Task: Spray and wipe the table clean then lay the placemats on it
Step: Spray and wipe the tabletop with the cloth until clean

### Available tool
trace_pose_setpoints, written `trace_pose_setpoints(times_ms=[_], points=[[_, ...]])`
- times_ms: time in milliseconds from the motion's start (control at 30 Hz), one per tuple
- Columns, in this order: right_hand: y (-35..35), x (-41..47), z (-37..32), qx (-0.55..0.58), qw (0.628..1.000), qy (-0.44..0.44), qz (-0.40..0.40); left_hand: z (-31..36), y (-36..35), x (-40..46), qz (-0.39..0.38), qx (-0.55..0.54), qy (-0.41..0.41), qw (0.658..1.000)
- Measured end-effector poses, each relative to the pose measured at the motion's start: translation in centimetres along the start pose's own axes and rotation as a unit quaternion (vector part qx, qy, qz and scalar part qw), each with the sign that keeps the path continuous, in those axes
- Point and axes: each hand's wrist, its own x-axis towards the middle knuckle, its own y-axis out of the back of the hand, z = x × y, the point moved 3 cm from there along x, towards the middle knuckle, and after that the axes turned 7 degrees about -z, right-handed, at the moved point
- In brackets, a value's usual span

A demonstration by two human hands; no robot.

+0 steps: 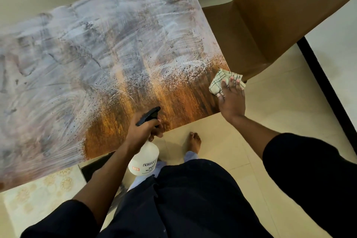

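The wooden table [100,48] fills the upper left; most of its top is smeared with whitish wet streaks, and a brown strip runs along the near edge. My left hand [142,133] grips a white spray bottle [144,158] with a black trigger head, held at the near edge with the nozzle over the table. My right hand [231,98] presses flat on a folded cream cloth [220,81] with dark stitching at the table's near right corner.
A brown upholstered chair [270,17] stands close against the table's right side. Beige floor tiles with a black border strip [326,87] lie to the right. A patterned mat [38,191] lies on the floor under the table's near left. My bare foot [193,141] is beside the table edge.
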Motion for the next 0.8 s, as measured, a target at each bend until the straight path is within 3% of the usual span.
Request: trace_pose_setpoints(times_ms=[267, 500, 700, 800], points=[[-1.0, 0.4, -3.8, -0.038, 0.999, 0.005, 0.017, -2.8, 3.7, -2.9, 0.044, -0.037, 0.006, 0.998], [-7.2, -6.2, -15.6, -0.029, 0.99, 0.141, -0.006, -5.0, 9.0, -5.8, 0.097, -0.053, 0.004, 0.994], [-14.1, -12.8, -27.7, -0.053, 0.945, 0.314, -0.076, -7.2, 14.1, -8.4, 0.128, -0.061, 0.018, 0.99], [-15.5, -14.1, -30.0, -0.057, 0.935, 0.34, -0.089, -8.4, 16.3, -9.0, 0.12, -0.055, 0.027, 0.991]])
